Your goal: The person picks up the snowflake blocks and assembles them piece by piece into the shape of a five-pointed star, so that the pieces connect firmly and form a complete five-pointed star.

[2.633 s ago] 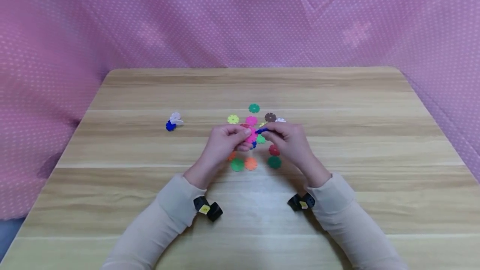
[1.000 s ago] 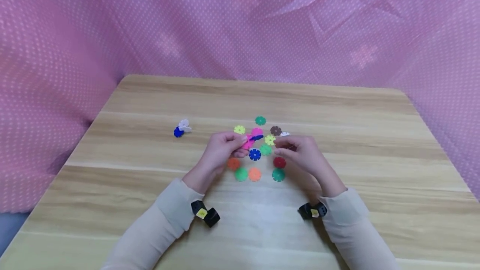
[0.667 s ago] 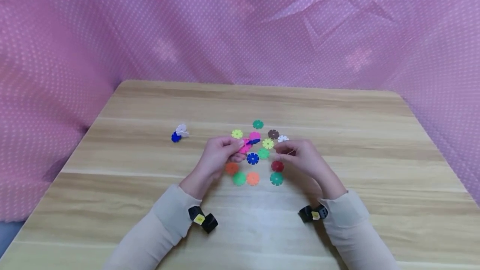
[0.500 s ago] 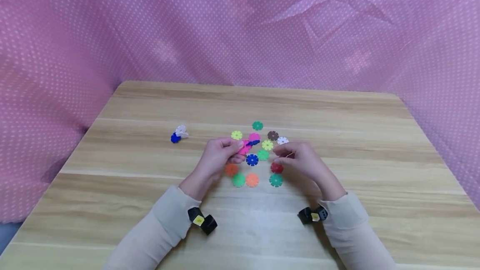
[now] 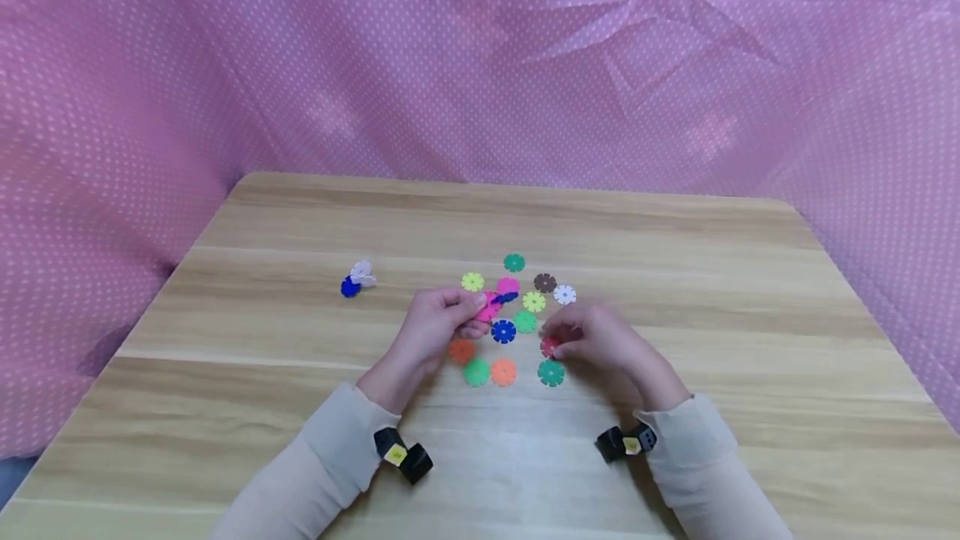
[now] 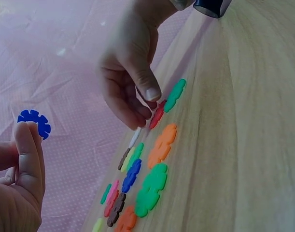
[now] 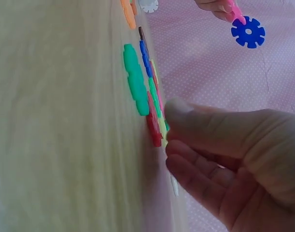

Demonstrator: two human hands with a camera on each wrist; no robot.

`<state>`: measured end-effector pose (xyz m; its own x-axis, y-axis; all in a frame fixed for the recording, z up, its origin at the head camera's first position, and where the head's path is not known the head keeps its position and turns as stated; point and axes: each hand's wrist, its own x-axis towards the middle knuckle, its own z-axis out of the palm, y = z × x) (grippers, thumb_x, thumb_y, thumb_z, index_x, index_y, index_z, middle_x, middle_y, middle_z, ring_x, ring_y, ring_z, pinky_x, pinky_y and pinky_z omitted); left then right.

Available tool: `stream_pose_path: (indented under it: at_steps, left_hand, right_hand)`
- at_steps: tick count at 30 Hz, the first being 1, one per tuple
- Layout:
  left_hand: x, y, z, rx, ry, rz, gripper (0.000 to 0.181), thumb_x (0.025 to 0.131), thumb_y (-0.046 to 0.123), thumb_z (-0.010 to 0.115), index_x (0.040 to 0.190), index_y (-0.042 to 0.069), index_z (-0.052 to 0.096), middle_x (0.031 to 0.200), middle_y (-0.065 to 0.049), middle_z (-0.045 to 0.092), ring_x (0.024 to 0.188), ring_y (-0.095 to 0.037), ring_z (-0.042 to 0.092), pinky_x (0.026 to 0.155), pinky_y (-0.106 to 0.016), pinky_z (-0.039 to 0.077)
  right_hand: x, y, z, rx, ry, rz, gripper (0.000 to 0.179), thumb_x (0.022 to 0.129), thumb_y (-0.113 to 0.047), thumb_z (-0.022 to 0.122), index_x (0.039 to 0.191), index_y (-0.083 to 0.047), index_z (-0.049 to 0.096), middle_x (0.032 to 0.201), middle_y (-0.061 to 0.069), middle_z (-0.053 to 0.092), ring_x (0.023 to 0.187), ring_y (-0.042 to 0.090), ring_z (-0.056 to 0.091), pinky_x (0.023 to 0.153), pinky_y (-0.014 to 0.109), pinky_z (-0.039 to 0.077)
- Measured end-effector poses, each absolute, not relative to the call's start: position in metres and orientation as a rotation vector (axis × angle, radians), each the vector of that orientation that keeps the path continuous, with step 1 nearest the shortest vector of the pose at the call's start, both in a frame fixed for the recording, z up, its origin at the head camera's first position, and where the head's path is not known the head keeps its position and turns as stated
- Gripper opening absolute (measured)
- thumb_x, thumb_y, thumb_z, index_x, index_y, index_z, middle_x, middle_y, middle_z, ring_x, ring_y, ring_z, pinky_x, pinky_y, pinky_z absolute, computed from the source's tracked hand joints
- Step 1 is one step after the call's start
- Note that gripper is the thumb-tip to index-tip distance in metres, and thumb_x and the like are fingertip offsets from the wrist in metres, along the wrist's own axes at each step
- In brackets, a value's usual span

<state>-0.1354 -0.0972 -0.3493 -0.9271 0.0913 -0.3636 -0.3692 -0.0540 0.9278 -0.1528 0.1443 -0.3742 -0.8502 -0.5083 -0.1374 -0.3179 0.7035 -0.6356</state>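
Observation:
My left hand pinches a pink notched disc, a snowflake building disc. A blue notched disc is slotted into its edge; the right wrist view shows that blue disc with its round centre hole. Over the right side of the loose discs hovers my right hand, nearest a red disc lying on the table. In the right wrist view, a gap shows between thumb and fingers, with nothing held there. A green disc lies just in front of the red one.
Several loose discs lie between my hands, among them a blue disc, an orange disc and a brown disc. Farther left, a joined white and blue piece stands on the wooden table. A pink dotted cloth hangs behind.
My right hand has let go of the blue disc, now fixed to the pink one, moved right, then lowered toward the red disc. The left hand keeps its hold. The head view has tilted up.

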Motion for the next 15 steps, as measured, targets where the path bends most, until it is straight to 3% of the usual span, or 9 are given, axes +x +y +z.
stream_pose_path:
  at_steps: [9, 15]
  left_hand:
    - [-0.1361, -0.0945, -0.3555, -0.282, 1.857, 2.113, 0.018, 0.091, 0.009, 0.059, 0.1, -0.005, 0.064, 0.07, -0.003, 0.066, 0.06, -0.01, 0.064, 0.061, -0.022, 0.056]
    - [-0.1371, -0.0954, -0.3568, -0.299, 1.853, 2.11, 0.019, 0.091, 0.01, 0.059, 0.103, -0.003, 0.065, 0.071, -0.004, 0.066, 0.062, -0.01, 0.064, 0.061, -0.022, 0.056]
  right_hand:
    - [-0.1538, 0.1423, -0.3754, -0.779, 2.634, -0.754, 0.029, 0.078, -0.01, 0.073, 0.107, -0.016, 0.069, 0.103, -0.003, 0.063, 0.097, 0.016, 0.056, 0.088, 0.038, 0.049]
    - [-0.1557, 0.1407, -0.3743, -0.897, 2.657, -0.671, 0.026, 0.08, -0.008, 0.071, 0.106, -0.013, 0.07, 0.097, -0.003, 0.061, 0.092, 0.014, 0.055, 0.084, 0.033, 0.05]
